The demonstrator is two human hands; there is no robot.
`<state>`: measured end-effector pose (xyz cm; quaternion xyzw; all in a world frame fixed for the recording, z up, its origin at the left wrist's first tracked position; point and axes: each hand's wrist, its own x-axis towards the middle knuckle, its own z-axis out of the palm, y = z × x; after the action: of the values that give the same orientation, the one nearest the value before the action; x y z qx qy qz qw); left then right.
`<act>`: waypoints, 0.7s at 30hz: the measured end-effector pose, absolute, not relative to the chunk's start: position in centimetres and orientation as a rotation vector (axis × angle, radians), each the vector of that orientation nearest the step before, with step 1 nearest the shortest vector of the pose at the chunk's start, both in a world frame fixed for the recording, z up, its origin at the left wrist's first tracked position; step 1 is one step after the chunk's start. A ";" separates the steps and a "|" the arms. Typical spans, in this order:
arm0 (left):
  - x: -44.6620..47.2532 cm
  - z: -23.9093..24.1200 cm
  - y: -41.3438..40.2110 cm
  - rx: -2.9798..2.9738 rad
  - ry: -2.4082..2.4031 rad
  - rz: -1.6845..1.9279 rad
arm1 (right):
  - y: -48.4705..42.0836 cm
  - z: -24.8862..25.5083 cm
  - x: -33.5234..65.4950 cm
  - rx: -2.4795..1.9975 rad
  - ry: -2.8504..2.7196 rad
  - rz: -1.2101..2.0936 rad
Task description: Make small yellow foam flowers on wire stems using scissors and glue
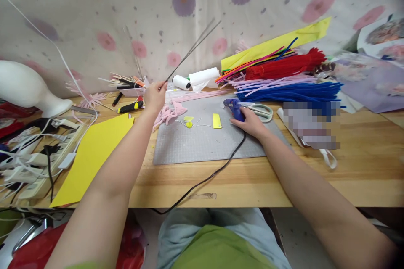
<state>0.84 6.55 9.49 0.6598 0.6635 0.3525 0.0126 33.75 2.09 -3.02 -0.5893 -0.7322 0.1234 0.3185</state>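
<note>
My left hand (155, 98) is raised over the back of the table, pinching thin dark wire stems (194, 50) that slant up to the right. On the right of the grey cutting mat (202, 147), my right hand (251, 122) is closed round a blue glue gun (236, 111), whose black cord (208, 176) runs to the table's front edge. Between the hands lie a small yellow rectangle (216, 121) and a yellow piece (189, 124) with thin white wire. Pink felt-like pieces (172, 112) are at the mat's left. Scissors (263, 112) with pale handles rest just behind my right hand.
Blue (290, 93) and red pipe cleaners (284, 65) are piled at the back right. A yellow sheet (97, 147), a utility knife (130, 106) and a cabled power strip (53, 159) lie left, near a white foam head (25, 88). White rolls (203, 77) stand behind the mat.
</note>
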 end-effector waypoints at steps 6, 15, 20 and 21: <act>1.4 9.7 11.1 2.213 2.183 0.542 | 1.8 -2.7 33.7 -1.554 -1.954 0.340; -1.4 6.2 15.6 2.348 2.055 0.238 | 1.5 -2.3 33.6 -1.580 -1.952 0.378; -1.1 4.6 15.2 2.240 2.125 0.442 | 1.4 -2.3 33.6 -1.593 -1.939 0.361; -0.8 4.5 14.7 2.229 2.117 0.570 | 1.3 -2.3 33.6 -1.590 -1.940 0.353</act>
<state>-0.84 14.73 4.52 0.7129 0.6771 0.1824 0.0076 33.59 1.35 -2.27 -0.5989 -0.7307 0.1328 0.2997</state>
